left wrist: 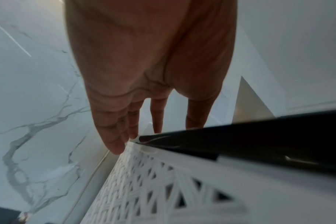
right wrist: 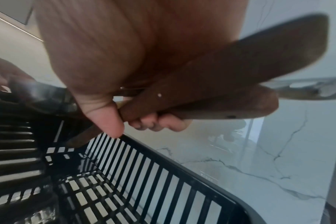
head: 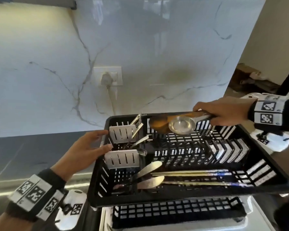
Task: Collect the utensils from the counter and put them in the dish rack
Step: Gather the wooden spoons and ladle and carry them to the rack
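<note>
Mid-delivery over the black dish rack [head: 182, 200]: right hand [head: 227, 112] clenched around steel ladle [head: 181, 125] and wooden spoons [head: 158, 124] (handles bunched), left hand [head: 88, 147] slack-fingered, empty, at rack's edge; lowering and release due next.

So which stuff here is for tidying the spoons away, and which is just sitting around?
For the job:
dish rack
metal ladle and wooden spoon, held by the right hand
cutlery holders
chopsticks
left hand, beside the rack

Just there:
wall socket with plug
white basket
</note>
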Available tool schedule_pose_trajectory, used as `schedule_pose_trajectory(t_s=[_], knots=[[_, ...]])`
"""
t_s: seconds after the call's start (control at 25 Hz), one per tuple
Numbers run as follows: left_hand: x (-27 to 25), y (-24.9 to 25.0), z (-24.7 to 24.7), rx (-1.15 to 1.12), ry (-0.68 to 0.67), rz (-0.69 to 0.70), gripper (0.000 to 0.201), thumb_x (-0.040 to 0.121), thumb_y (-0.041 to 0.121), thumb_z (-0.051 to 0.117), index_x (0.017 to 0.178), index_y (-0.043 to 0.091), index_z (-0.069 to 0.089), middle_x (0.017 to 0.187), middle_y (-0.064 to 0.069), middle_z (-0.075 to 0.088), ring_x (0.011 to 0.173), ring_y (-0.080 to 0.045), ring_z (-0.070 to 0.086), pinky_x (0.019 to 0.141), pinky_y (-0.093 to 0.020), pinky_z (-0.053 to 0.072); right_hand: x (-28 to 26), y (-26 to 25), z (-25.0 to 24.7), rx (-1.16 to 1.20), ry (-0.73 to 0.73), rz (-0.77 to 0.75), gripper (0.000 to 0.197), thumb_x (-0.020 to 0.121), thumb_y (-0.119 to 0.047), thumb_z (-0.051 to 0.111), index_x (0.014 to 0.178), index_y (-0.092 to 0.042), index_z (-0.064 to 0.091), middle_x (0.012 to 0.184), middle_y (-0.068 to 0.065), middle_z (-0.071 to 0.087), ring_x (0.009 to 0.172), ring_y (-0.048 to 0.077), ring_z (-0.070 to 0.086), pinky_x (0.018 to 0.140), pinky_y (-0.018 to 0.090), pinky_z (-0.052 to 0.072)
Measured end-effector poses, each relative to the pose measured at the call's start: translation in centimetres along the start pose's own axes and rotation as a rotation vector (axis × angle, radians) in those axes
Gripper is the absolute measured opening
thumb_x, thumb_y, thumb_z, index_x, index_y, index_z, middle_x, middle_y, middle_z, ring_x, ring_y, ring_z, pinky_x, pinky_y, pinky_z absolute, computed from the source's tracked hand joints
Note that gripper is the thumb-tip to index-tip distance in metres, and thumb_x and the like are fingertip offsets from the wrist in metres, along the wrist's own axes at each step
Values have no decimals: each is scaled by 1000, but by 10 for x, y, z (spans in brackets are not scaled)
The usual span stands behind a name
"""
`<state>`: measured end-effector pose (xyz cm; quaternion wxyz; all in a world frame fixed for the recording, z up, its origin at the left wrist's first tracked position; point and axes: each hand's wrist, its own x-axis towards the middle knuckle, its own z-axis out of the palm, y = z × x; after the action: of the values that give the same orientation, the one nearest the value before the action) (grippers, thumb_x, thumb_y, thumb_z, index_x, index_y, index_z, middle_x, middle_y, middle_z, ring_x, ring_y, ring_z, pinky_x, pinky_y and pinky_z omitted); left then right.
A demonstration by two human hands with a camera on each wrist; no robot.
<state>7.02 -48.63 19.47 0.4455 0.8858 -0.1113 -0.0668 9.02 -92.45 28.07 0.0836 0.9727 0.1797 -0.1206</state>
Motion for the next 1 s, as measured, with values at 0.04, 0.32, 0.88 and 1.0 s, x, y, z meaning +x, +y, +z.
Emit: schedule_pose_trajectory(t_s=[0.04,0.32,0.88,1.0], knots=[[-3,0,0,-39,4,-31,55,79,36,71,132,26,59,131,6,63,124,-8,56,108,-33,42,-1,0,2,-31,-12,-27,44,93,-29,53,126,-47,32,90,-11,63,75,8,61,74,34,47],[-12,17,4,-82,-11,-120,57,80,39,65,135,28,58,115,7,76,109,-10,70,109,-39,44,25,0,15,-12,-90,-111,44,95,-23,51,134,-35,36,101,-7,61,79,8,59,73,28,46],[-44,15,-6,3,-185,-190,104,51,64,79,144,37,43,124,11,71,115,-10,68,109,-41,45,70,-26,47,-27,-220,-153,75,93,-16,58,154,-34,19,118,4,62,94,20,66,80,33,57],[-50,13,-6,38,-189,-178,100,48,65,81,139,45,44,126,22,68,115,-1,65,106,-35,47,70,-32,39,-29,-163,-191,65,93,-23,59,151,-35,31,115,1,64,101,20,62,88,35,51]])
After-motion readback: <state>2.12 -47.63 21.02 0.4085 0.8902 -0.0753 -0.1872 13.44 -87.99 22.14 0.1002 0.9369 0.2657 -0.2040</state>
